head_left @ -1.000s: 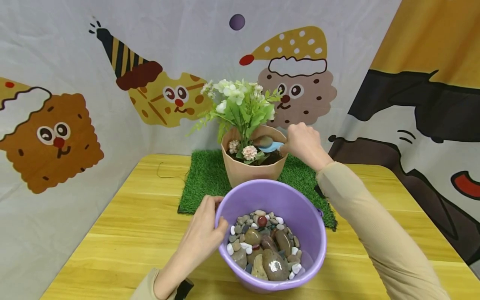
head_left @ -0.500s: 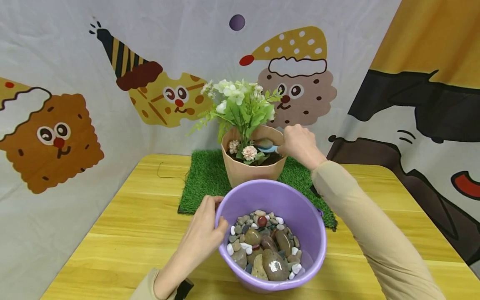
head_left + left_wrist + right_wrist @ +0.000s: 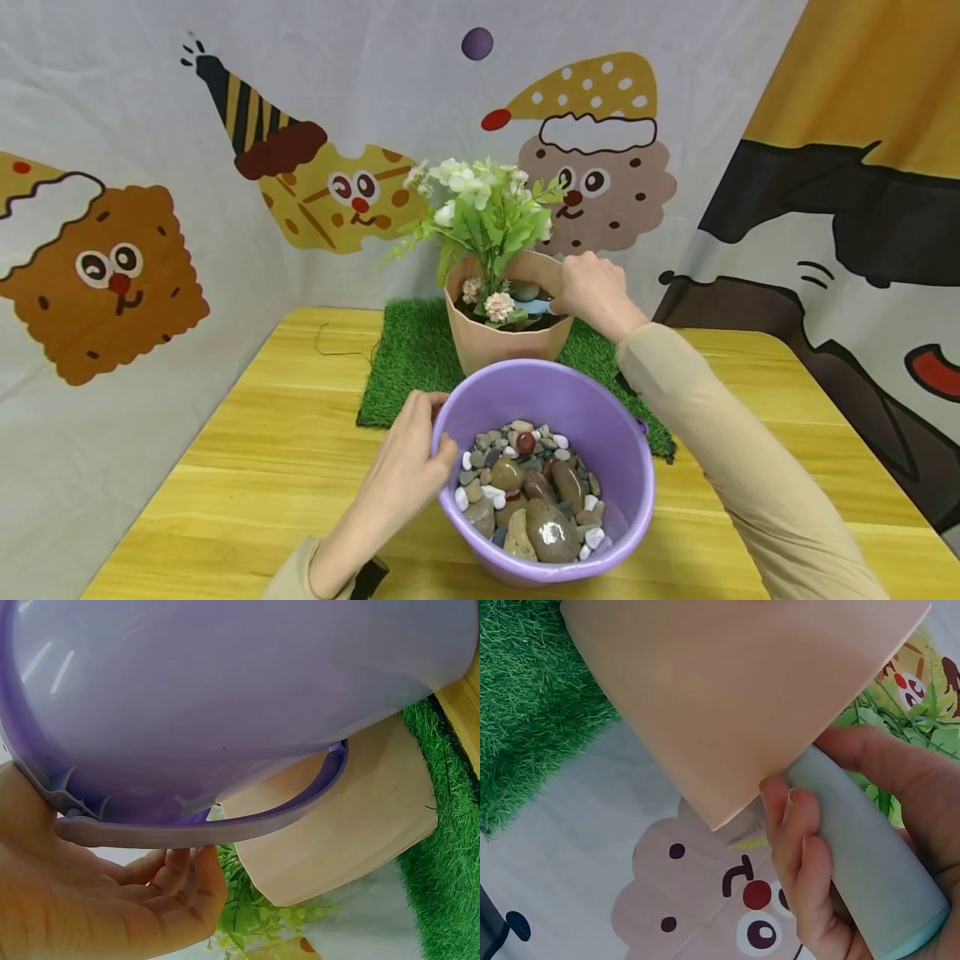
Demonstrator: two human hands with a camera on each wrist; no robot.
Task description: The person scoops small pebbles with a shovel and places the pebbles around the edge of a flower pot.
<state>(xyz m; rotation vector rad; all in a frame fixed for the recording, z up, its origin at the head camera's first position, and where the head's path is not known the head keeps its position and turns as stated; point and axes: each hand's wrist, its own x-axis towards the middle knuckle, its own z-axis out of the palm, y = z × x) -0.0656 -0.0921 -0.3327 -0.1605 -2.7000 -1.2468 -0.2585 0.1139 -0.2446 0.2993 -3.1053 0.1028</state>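
Note:
At the rim of a purple bucket point(image 3: 637, 508), my left hand point(image 3: 397, 467) grips with the thumb inside and the fingers outside. The bucket's handle point(image 3: 247, 829) hangs down beside that hand in the left wrist view. My right hand point(image 3: 596, 292) holds a light blue trowel, its thick handle point(image 3: 870, 862) wrapped by fingers and thumb over the pot's rim. The trowel's blade point(image 3: 534, 307) is inside the peach flowerpot point(image 3: 510, 346), partly hidden by the pink flowers. A smooth grey-brown stone point(image 3: 525, 290) sits right behind the blade, against the pot's far wall.
White flowers with green leaves point(image 3: 487, 217) rise from the pot, which stands on a green turf mat point(image 3: 405, 375). Several wet stones point(image 3: 551, 529) and pebbles lie in the bucket. A cartoon-printed cloth point(image 3: 375, 83) hangs behind the wooden table point(image 3: 247, 450).
My right hand has moved slightly left and down, lowering the trowel into the pot. The stone, earlier on the blade, now sits behind it. My left hand stays on the bucket rim.

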